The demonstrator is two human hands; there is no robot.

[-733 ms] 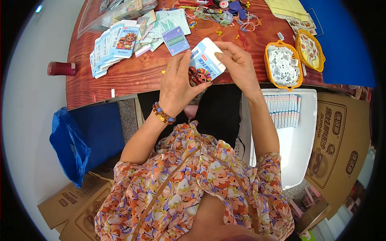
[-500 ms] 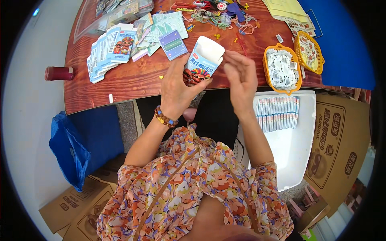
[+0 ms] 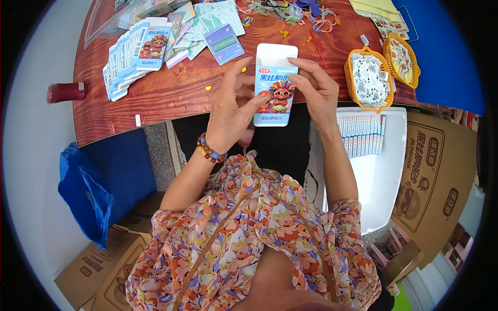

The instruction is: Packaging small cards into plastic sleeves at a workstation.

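A small light-blue cardboard box with cartoon figures on its front stands upright between my hands, its white top flap raised. My left hand grips the left side, thumb pressed on the front face. With fingers and thumb at the upper right edge, my right hand pinches the box near its opening. Whether anything lies inside cannot be seen. Beyond my left hand lies a purple card, beside loose pale-green cards. A fanned stack of similar flat blue boxes lies further left.
Two orange baskets hold small white packets and printed packets. A white bin below right contains rows of small boxes. Colourful cords lie at the back. A dark red cylinder sits at the left edge.
The box has turned from tilted to upright and shows more of its front. My right hand has closed in from beside it onto its upper right edge.
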